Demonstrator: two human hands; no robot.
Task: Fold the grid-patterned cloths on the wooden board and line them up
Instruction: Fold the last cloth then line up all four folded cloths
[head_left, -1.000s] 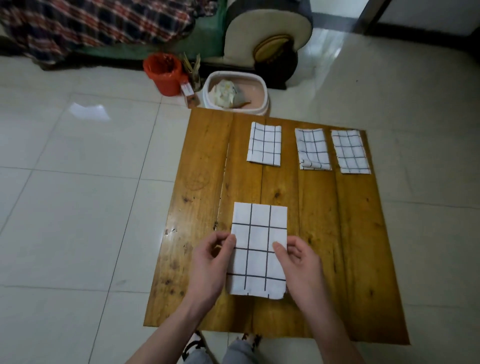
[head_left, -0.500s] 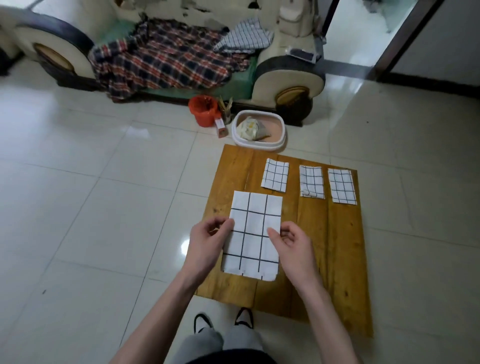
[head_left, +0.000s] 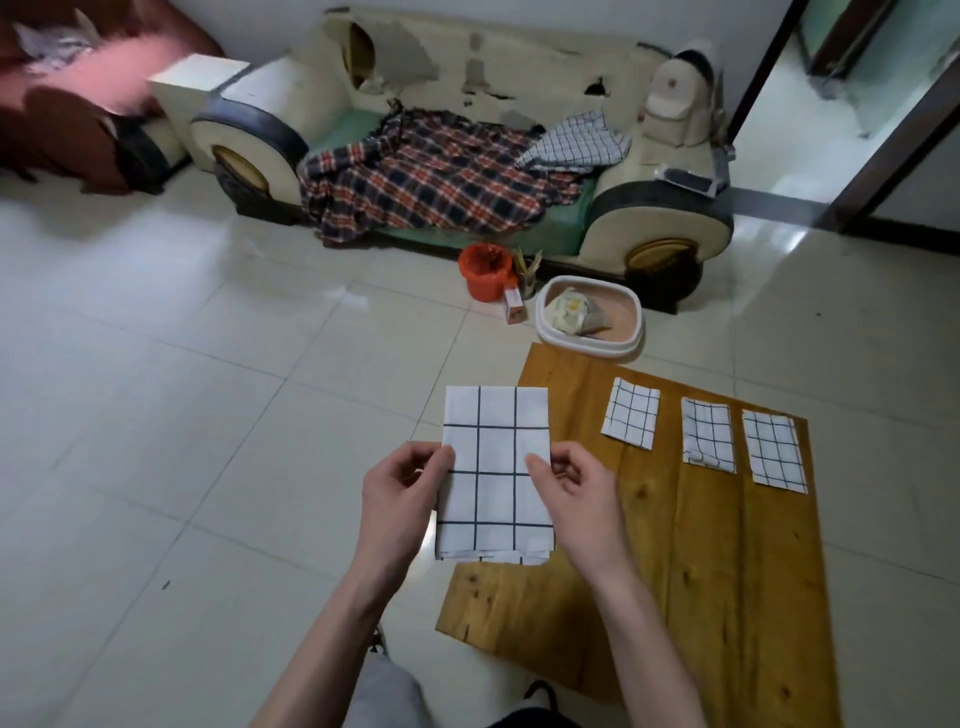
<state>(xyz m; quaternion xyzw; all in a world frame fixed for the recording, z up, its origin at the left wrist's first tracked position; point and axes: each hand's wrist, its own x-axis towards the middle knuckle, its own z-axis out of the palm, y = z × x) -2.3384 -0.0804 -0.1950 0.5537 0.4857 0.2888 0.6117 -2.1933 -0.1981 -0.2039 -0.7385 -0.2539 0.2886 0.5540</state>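
Folded white black-gridded cloth (head_left: 496, 467): thin, limp, light, likely slippery. Pinched mid-edge by left hand (head_left: 402, 486) and right hand (head_left: 574, 488); best gripped by edges.

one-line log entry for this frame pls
left hand: pinching folded cloth | right hand: pinching same | cloth: held up | board: three folded cloths in row

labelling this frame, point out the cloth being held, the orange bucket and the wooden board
held cloth (head_left: 496, 457), head view, centre of its upper face
orange bucket (head_left: 486, 270), head view, on its bag-lined rim
wooden board (head_left: 727, 571), head view, bare plank below the folded cloths
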